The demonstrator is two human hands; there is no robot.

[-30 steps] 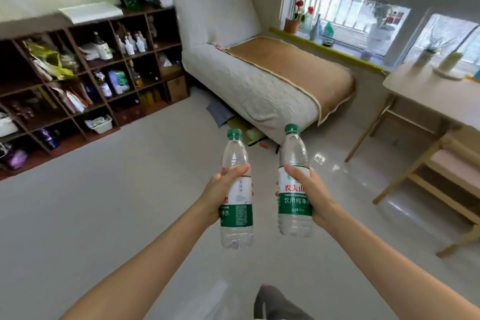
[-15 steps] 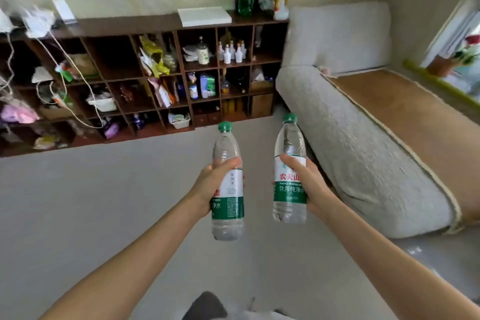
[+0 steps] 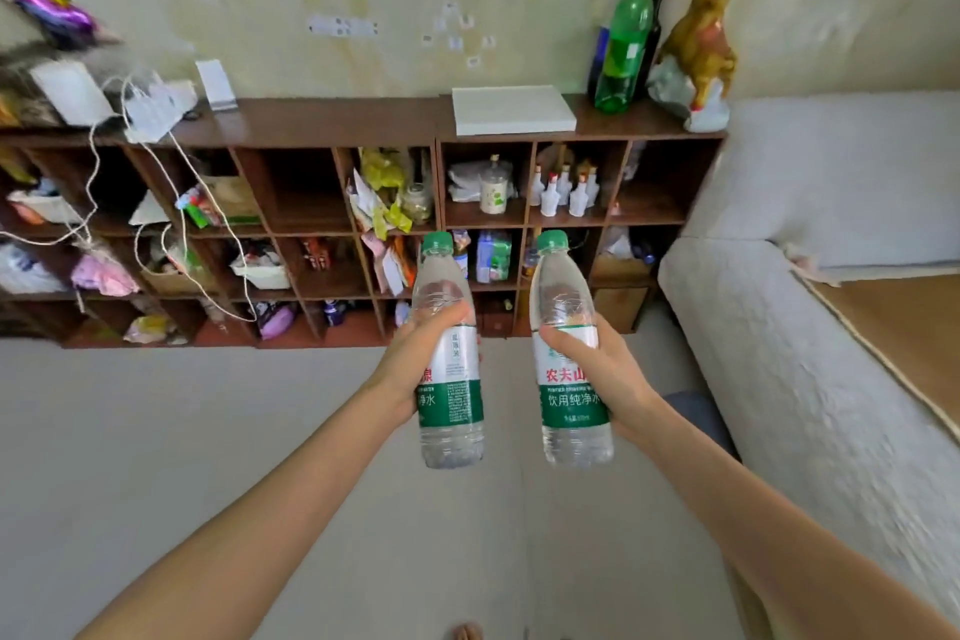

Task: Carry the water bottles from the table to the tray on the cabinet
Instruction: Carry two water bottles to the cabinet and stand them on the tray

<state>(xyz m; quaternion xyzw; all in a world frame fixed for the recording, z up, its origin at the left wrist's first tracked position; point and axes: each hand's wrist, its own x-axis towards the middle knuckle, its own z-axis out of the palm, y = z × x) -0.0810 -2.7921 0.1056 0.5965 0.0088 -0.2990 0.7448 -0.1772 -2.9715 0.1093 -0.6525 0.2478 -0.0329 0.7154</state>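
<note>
Bottles first, since they're closest: left hand [image 3: 415,359] is wrapped round the middle of one clear plastic water bottle with a green cap and green-and-white label [image 3: 451,369], and right hand [image 3: 605,374] is wrapped the same way round a second clear green-capped bottle [image 3: 571,364]. Both are held upright out in front at arm's length, just beside each other but not touching, well up off the pale floor [image 3: 156,457]. My guess is one per hand saves a trip, and gripping at the label keeps them from swinging

Floor between the person and the dark brown wooden cubby cabinet [image 3: 322,120] looks open, so walking up should be easy. Long white textured sofa [image 3: 779,379] runs down the right side, with its near end close to the cabinet's right end, so that side is tighter

Cabinet top is where it gets busy. Flat white rectangular tray [image 3: 511,109] sits toward the right end, near the front edge, nothing on it yet. Just right of it stands a tall green glass bottle [image 3: 623,47] and a golden animal figurine [image 3: 701,42], so I'd come in from the front or left. White cables [image 3: 171,172] dangle over the left end, well apart from the tray
</note>
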